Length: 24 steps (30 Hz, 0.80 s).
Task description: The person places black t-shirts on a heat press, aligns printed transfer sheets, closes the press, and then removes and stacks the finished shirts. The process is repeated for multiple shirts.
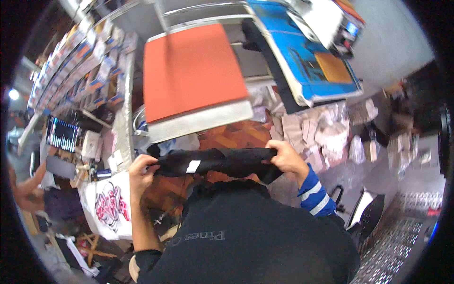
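A dark black garment is stretched sideways between my two hands, in front of my chest. On it shows a small white label, nearer the left end. My left hand pinches one end, and my right hand grips the other between thumb and fingers. A blue sleeve with pale stripes covers my right wrist. Just beyond the garment lies an orange-topped flat board with a whitish near edge; the cloth appears apart from it. The garment's exact kind cannot be made out.
A blue-framed printing screen stands at the far right, beside a long black strip. Crumpled paper and bags pile on the floor below. Left are stacked boxes, a lit screen, a printed white sheet and another person's arm.
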Each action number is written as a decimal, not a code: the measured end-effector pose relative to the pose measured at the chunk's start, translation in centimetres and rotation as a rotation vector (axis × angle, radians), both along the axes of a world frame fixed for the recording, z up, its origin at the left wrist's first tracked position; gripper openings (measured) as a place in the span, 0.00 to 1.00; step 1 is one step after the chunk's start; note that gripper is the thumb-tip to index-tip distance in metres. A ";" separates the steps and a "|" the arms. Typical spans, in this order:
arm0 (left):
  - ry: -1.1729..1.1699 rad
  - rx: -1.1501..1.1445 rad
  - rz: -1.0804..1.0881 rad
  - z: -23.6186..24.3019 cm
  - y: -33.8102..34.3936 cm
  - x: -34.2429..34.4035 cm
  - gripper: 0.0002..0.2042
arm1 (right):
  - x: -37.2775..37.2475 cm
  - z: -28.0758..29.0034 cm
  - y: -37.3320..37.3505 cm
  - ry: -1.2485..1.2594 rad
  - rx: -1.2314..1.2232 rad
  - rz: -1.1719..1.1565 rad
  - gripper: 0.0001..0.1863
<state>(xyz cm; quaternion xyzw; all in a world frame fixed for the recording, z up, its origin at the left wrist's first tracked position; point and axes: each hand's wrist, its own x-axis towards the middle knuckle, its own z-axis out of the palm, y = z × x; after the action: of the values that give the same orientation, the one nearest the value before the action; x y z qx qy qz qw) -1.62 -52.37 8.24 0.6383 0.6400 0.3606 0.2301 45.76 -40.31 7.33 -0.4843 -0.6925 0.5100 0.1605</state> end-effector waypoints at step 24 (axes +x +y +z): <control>-0.313 0.356 0.012 9.7 13.5 -12.1 0.10 | -8.6 15.1 15.8 0.172 0.605 -0.232 0.09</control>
<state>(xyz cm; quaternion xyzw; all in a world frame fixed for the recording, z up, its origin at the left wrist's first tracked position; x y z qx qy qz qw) -13.72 -38.92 17.98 0.6012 0.5268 0.5637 0.2081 37.19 -24.53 22.42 -0.4453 -0.7367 0.2986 0.4120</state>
